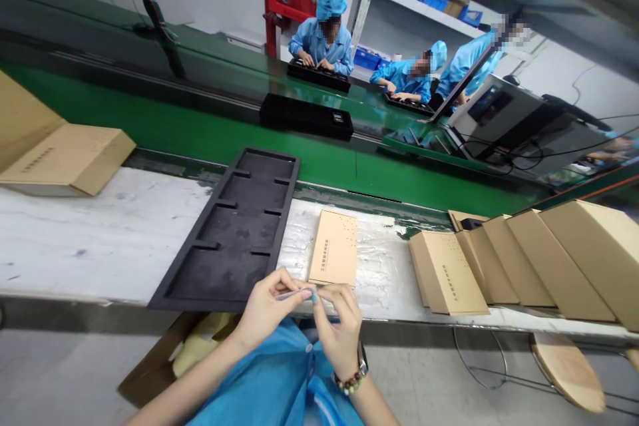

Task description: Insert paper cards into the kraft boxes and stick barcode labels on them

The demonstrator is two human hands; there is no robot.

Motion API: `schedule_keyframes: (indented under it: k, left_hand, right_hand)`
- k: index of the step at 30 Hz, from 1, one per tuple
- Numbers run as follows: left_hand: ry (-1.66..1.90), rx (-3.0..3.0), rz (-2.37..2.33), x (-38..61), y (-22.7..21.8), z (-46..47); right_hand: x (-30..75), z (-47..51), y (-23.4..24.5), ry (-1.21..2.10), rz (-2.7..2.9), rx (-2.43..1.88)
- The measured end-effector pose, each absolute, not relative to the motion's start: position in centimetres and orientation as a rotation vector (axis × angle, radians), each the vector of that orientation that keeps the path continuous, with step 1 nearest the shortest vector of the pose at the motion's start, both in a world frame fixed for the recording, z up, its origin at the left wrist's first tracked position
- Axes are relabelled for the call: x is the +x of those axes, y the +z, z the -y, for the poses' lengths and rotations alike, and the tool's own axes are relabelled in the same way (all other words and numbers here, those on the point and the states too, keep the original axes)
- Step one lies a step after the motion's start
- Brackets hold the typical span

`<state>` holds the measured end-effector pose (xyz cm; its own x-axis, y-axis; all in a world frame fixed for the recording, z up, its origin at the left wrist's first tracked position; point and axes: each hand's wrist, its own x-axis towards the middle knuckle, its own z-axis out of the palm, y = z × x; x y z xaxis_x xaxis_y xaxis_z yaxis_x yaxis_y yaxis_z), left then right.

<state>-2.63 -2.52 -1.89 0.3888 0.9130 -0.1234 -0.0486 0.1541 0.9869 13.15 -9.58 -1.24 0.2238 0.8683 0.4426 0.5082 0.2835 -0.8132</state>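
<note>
My left hand (273, 301) and my right hand (339, 319) meet at the table's front edge. Both are closed, pinching a thin pale strip (289, 294) between thumbs and fingertips; its exact kind is too small to make out. Just beyond my fingers a closed brown cardboard box (335, 246) with dark printing lies flat on the white tabletop. To the left of it rests a long black tray (229, 233) with shallow compartments and nothing in them.
Cardboard boxes (449, 273) lean in a row at the right. An open box (64, 153) stands at the far left. Behind runs a green conveyor (389, 173) with a black foam block (304, 116). Several co-workers in blue sit across it. A carton (154, 359) is below the table.
</note>
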Motion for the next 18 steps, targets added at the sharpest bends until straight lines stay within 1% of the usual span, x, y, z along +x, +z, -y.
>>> schedule_keyframes:
  k: [3, 6, 9, 12, 15, 18]
  left_hand:
    - [0.926, 1.08, -1.101, -2.0, -2.1, 3.4]
    - [0.935, 1.091, -1.203, -3.3, -2.9, 4.1]
    - [0.936, 1.21, -1.458, -8.3, -4.7, 5.1]
    - [0.914, 1.172, -1.853, -16.3, -7.4, 7.4]
    - [0.731, 1.047, -2.212, -22.9, -10.6, 10.4]
    - [0.405, 1.089, -2.251, -24.8, -13.2, 11.7]
  right_hand:
    - [12.8, 9.4, -1.5, 0.352, 1.455, -1.396]
    - [12.2, 9.5, -2.1, 0.381, 1.484, -1.368]
    - [12.7, 9.6, -3.1, 0.422, 1.377, -1.381]
    - [15.2, 9.1, -4.5, 0.432, 1.091, -1.403]
    - [18.9, 8.2, -6.1, 0.45, 0.878, -1.356]
    - [21.9, 7.4, -7.6, 0.585, 0.734, -1.298]
